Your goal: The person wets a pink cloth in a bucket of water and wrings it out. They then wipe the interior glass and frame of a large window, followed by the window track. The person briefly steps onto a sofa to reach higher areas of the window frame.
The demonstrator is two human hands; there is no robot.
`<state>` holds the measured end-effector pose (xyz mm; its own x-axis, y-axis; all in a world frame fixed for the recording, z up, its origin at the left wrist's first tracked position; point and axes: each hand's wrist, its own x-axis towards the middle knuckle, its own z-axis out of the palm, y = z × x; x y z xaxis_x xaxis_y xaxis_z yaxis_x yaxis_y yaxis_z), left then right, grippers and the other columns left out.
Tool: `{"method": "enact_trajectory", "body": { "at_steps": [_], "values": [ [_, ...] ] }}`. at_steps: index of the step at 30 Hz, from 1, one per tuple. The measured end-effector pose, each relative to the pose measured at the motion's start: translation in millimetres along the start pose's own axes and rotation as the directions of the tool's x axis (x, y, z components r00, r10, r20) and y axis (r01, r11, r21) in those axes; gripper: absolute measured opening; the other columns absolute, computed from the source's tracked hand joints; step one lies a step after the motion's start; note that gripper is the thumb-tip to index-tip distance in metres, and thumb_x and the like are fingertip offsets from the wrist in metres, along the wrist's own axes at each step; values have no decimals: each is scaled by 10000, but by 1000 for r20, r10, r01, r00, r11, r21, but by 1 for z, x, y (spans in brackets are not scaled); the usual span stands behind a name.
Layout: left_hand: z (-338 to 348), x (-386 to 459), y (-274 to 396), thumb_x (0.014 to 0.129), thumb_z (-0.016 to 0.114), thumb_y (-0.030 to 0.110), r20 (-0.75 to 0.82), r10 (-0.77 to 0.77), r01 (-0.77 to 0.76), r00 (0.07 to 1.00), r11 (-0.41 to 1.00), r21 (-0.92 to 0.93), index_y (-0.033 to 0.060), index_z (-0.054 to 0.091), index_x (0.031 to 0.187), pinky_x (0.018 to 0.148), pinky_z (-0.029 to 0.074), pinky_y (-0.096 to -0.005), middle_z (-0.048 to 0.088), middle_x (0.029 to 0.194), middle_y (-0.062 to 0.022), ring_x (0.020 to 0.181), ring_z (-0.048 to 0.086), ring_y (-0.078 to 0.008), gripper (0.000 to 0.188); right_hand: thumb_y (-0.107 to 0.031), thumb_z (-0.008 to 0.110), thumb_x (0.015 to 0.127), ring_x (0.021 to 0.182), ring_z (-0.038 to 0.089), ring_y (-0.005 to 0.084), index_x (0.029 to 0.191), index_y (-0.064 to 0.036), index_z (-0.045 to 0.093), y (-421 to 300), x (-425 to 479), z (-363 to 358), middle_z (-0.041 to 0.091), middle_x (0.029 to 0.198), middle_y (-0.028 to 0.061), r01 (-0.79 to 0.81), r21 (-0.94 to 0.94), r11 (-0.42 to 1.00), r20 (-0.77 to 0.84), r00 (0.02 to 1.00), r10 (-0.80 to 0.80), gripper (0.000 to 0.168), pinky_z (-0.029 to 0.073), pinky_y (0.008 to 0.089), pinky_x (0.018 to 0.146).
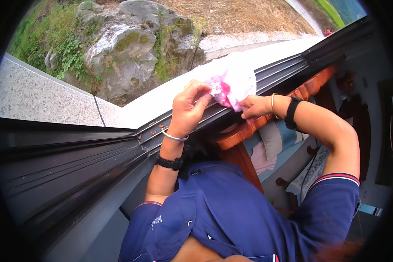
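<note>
A white and pink cloth (231, 86) lies bunched over the metal tracks of a sliding window frame (278, 73), partly over the bright outer sill. My left hand (190, 106) is at the cloth's left side, thumb and forefinger pinched at its pink edge. The lower right corner of the cloth is between the fingers of my right hand (256, 106). Small brown bits (153, 133) lie in the track near the frame's corner, to the left of my left hand.
A carved reddish wooden rail (245, 132) runs just inside the window, below my right hand. Behind it are a sofa with cushions (270, 139) and a pink cloth (261, 157). Dark window framing (62, 163) fills the left. Rocks (127, 55) and dry grass are outside.
</note>
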<state>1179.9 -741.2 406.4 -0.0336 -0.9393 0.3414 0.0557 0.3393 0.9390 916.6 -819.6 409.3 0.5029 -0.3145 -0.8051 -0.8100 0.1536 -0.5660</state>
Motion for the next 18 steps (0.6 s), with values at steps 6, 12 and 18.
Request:
{"method": "enact_trajectory", "body": {
  "at_steps": [6, 12, 18],
  "values": [
    [-13, -22, 15, 819, 609, -83, -40, 36, -31, 999, 992, 123, -3, 602, 940, 723, 469, -237, 580, 887, -61, 801, 585, -143, 145, -10, 457, 889, 668, 636, 162, 1035, 59, 491, -22, 15, 50, 625, 704, 96, 262, 9, 965, -4, 965, -262, 165, 525, 279, 617],
    [-30, -58, 17, 811, 611, -91, -100, -25, 49, 995, 967, 250, 2, 596, 933, 724, 463, -251, 582, 872, -71, 777, 575, -159, 154, -23, 479, 909, 642, 608, 149, 1100, 41, 443, -30, 47, 106, 625, 719, 82, 570, 10, 822, -16, 822, -569, 205, 512, 275, 612],
    [-40, -75, 15, 799, 576, -116, -161, -71, 120, 984, 941, 318, -7, 601, 956, 735, 461, -260, 582, 895, -89, 821, 572, -177, 192, 16, 426, 885, 615, 594, 144, 1204, 26, 423, -62, 72, 147, 611, 723, 83, 613, 273, 741, 61, 758, -649, 319, 498, 269, 566]
  ]
}}
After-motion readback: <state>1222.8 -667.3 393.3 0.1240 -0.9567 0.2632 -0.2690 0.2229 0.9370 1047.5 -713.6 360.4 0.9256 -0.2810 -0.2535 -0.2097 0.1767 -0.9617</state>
